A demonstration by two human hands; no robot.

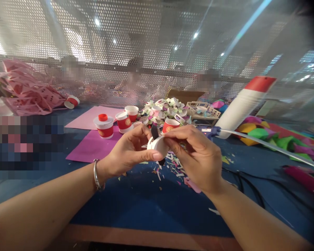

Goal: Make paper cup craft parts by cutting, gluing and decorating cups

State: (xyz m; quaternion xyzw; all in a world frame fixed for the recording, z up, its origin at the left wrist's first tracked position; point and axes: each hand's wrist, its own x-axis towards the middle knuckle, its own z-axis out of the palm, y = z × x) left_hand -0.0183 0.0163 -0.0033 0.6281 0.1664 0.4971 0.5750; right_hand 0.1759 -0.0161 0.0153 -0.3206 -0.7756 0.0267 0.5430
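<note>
Above the dark blue table (151, 209), the left hand (132, 146) and the right hand (199, 153), each grip closed to a pinch on a small white round piece (161, 145), do best pressing lightly, as the flat black strip (155, 132) showing above and below it runs lengthwise near upright, top leaning left.

A perforated grey screen (136, 31) — bright lights (97, 22) showing — rises behind a blue table (146, 209).

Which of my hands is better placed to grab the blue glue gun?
Your right hand, probably: the blue glue gun lies just beyond it, while your left hand is farther away. Both hold the white piece.
</note>
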